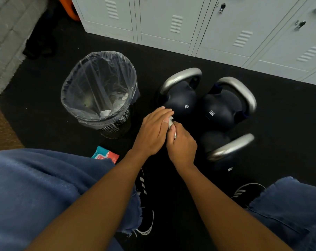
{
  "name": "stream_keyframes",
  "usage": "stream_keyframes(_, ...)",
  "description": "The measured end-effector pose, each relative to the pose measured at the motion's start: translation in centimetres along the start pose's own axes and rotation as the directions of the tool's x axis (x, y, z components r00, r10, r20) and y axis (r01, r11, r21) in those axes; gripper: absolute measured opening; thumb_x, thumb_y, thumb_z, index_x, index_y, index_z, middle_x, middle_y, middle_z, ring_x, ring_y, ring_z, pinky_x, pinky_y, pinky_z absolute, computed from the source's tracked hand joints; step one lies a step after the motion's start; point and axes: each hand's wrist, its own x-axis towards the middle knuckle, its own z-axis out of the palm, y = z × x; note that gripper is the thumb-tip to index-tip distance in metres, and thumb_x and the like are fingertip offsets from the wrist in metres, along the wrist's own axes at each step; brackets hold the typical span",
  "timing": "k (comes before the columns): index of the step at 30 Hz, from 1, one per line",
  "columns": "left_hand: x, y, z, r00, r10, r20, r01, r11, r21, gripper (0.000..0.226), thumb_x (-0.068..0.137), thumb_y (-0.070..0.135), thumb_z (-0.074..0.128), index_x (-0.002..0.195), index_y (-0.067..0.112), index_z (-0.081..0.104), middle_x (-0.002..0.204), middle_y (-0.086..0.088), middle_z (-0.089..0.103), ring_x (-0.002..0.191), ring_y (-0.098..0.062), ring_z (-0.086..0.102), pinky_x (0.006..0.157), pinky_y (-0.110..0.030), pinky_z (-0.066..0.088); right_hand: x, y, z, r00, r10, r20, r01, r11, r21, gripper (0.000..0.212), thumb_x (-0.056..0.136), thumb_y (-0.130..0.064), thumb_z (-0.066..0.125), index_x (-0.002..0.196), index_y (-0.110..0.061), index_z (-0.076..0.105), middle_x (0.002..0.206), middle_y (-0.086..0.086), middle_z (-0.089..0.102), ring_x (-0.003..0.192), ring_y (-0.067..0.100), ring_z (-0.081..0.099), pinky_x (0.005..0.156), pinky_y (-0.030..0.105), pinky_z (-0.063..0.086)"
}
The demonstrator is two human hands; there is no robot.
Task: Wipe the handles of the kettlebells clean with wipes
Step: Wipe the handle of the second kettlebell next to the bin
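Note:
Three dark kettlebells with silver handles stand on the black floor: one marked 8KG (180,98), one marked 12KG (224,109) to its right, and a third (224,151) nearest me. A small white wipe (171,124) is bunched between my two hands, just in front of the 8KG kettlebell. My right hand (181,146) grips the wipe in curled fingers. My left hand (153,133) lies over it with straight fingers pressing on the wipe. Most of the wipe is hidden by both hands.
A mesh bin (99,91) lined with a clear bag, used wipes inside, stands left of the kettlebells. A red and teal wipes pack (105,156) lies by my left knee. Grey lockers (207,26) run along the back. My shoes (247,193) are on the floor.

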Motion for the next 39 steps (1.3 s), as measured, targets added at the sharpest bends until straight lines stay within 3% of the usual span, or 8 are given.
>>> stream_keyframes(5, 0.2, -1.5, 0.0, 0.975, -0.222, -0.006, 0.219, 0.965, -0.146, 0.057, 0.106, 0.037, 0.017, 0.152, 0.019, 0.045, 0.158, 0.004, 0.044, 0.148, -0.007, 0.033, 0.124, -0.049, 0.022, 0.0, 0.8, 0.9, 0.997, 0.002, -0.078, 0.003, 0.998, 0.068, 0.042, 0.102, -0.034, 0.040, 0.108, -0.011, 0.074, 0.084, 0.003, 0.069, 0.076, 0.012, 0.042, 0.067, 0.032, 0.037)
stream_keyframes(15, -0.2, -0.9, 1.4, 0.998, -0.001, -0.070, 0.000, 1.000, -0.012, 0.051, 0.107, 0.023, 0.022, 0.144, 0.011, 0.054, 0.152, -0.001, 0.051, 0.150, -0.009, 0.032, 0.126, -0.043, 0.017, 0.1, 1.1, 1.0, 0.998, -0.007, -0.060, 0.012, 0.997, 0.076, 0.037, 0.102, -0.033, 0.040, 0.103, -0.016, 0.072, 0.075, -0.002, 0.067, 0.067, 0.015, 0.046, 0.063, 0.036, 0.044)
stream_keyframes(21, 0.0, -1.6, 1.7, 0.913, -0.364, -0.184, 0.240, 0.844, -0.479, 0.044, 0.106, 0.020, 0.029, 0.139, 0.016, 0.058, 0.143, 0.003, 0.059, 0.136, -0.006, 0.050, 0.118, -0.042, 0.037, -0.1, 1.0, 1.1, 0.997, 0.003, -0.076, 0.001, 0.998, 0.065, 0.037, 0.101, -0.033, 0.042, 0.108, -0.015, 0.073, 0.078, -0.001, 0.069, 0.070, 0.017, 0.049, 0.065, 0.033, 0.042)
stream_keyframes(25, -0.8, -0.1, 2.8, 0.911, -0.322, -0.257, 0.173, 0.865, -0.472, 0.044, 0.107, 0.016, 0.029, 0.139, 0.012, 0.059, 0.146, 0.001, 0.057, 0.142, -0.011, 0.045, 0.121, -0.046, 0.033, -0.1, 1.1, 1.2, 0.996, 0.002, -0.090, 0.005, 0.997, 0.072, 0.035, 0.100, -0.032, 0.043, 0.109, -0.016, 0.073, 0.076, -0.001, 0.068, 0.069, 0.021, 0.053, 0.063, 0.034, 0.046)
stream_keyframes(29, 1.2, -0.5, 1.9, 0.958, -0.262, -0.119, 0.207, 0.913, -0.351, 0.049, 0.106, 0.027, 0.021, 0.129, 0.020, 0.064, 0.132, 0.022, 0.057, 0.138, -0.002, 0.044, 0.123, -0.044, 0.028, 0.0, 0.9, 1.0, 0.996, 0.001, -0.085, 0.006, 0.996, 0.092, 0.034, 0.100, -0.032, 0.043, 0.108, -0.017, 0.073, 0.077, -0.003, 0.067, 0.069, 0.019, 0.052, 0.064, 0.034, 0.047)
stream_keyframes(32, 2.3, -1.5, 0.9, 0.836, -0.545, 0.062, 0.505, 0.722, -0.472, 0.050, 0.108, 0.044, 0.019, 0.116, 0.039, 0.068, 0.118, 0.021, 0.066, 0.118, -0.002, 0.058, 0.115, -0.043, 0.040, -0.1, 0.8, 1.0, 0.996, 0.020, -0.087, -0.010, 0.993, 0.115, 0.035, 0.099, -0.033, 0.044, 0.110, -0.017, 0.073, 0.078, -0.003, 0.068, 0.070, 0.016, 0.052, 0.065, 0.031, 0.046)
stream_keyframes(35, 2.0, -2.7, 1.2, 0.768, -0.622, 0.150, 0.591, 0.600, -0.539, 0.056, 0.101, 0.063, 0.020, 0.127, 0.043, 0.065, 0.128, 0.014, 0.066, 0.124, -0.002, 0.056, 0.117, -0.041, 0.038, -0.1, 0.8, 0.9, 0.996, 0.018, -0.086, -0.006, 0.992, 0.127, 0.035, 0.099, -0.033, 0.045, 0.112, -0.017, 0.073, 0.079, -0.002, 0.068, 0.069, 0.013, 0.050, 0.065, 0.030, 0.046)
stream_keyframes(39, -0.6, -1.1, 3.0, 0.818, -0.565, -0.106, 0.417, 0.711, -0.566, 0.049, 0.104, 0.041, 0.029, 0.146, 0.031, 0.052, 0.149, 0.014, 0.053, 0.139, 0.001, 0.045, 0.122, -0.040, 0.033, -0.1, 0.6, 0.8, 0.994, -0.010, -0.112, 0.024, 0.992, 0.123, 0.034, 0.099, -0.030, 0.046, 0.111, -0.014, 0.074, 0.077, 0.000, 0.069, 0.066, 0.019, 0.056, 0.064, 0.030, 0.047)
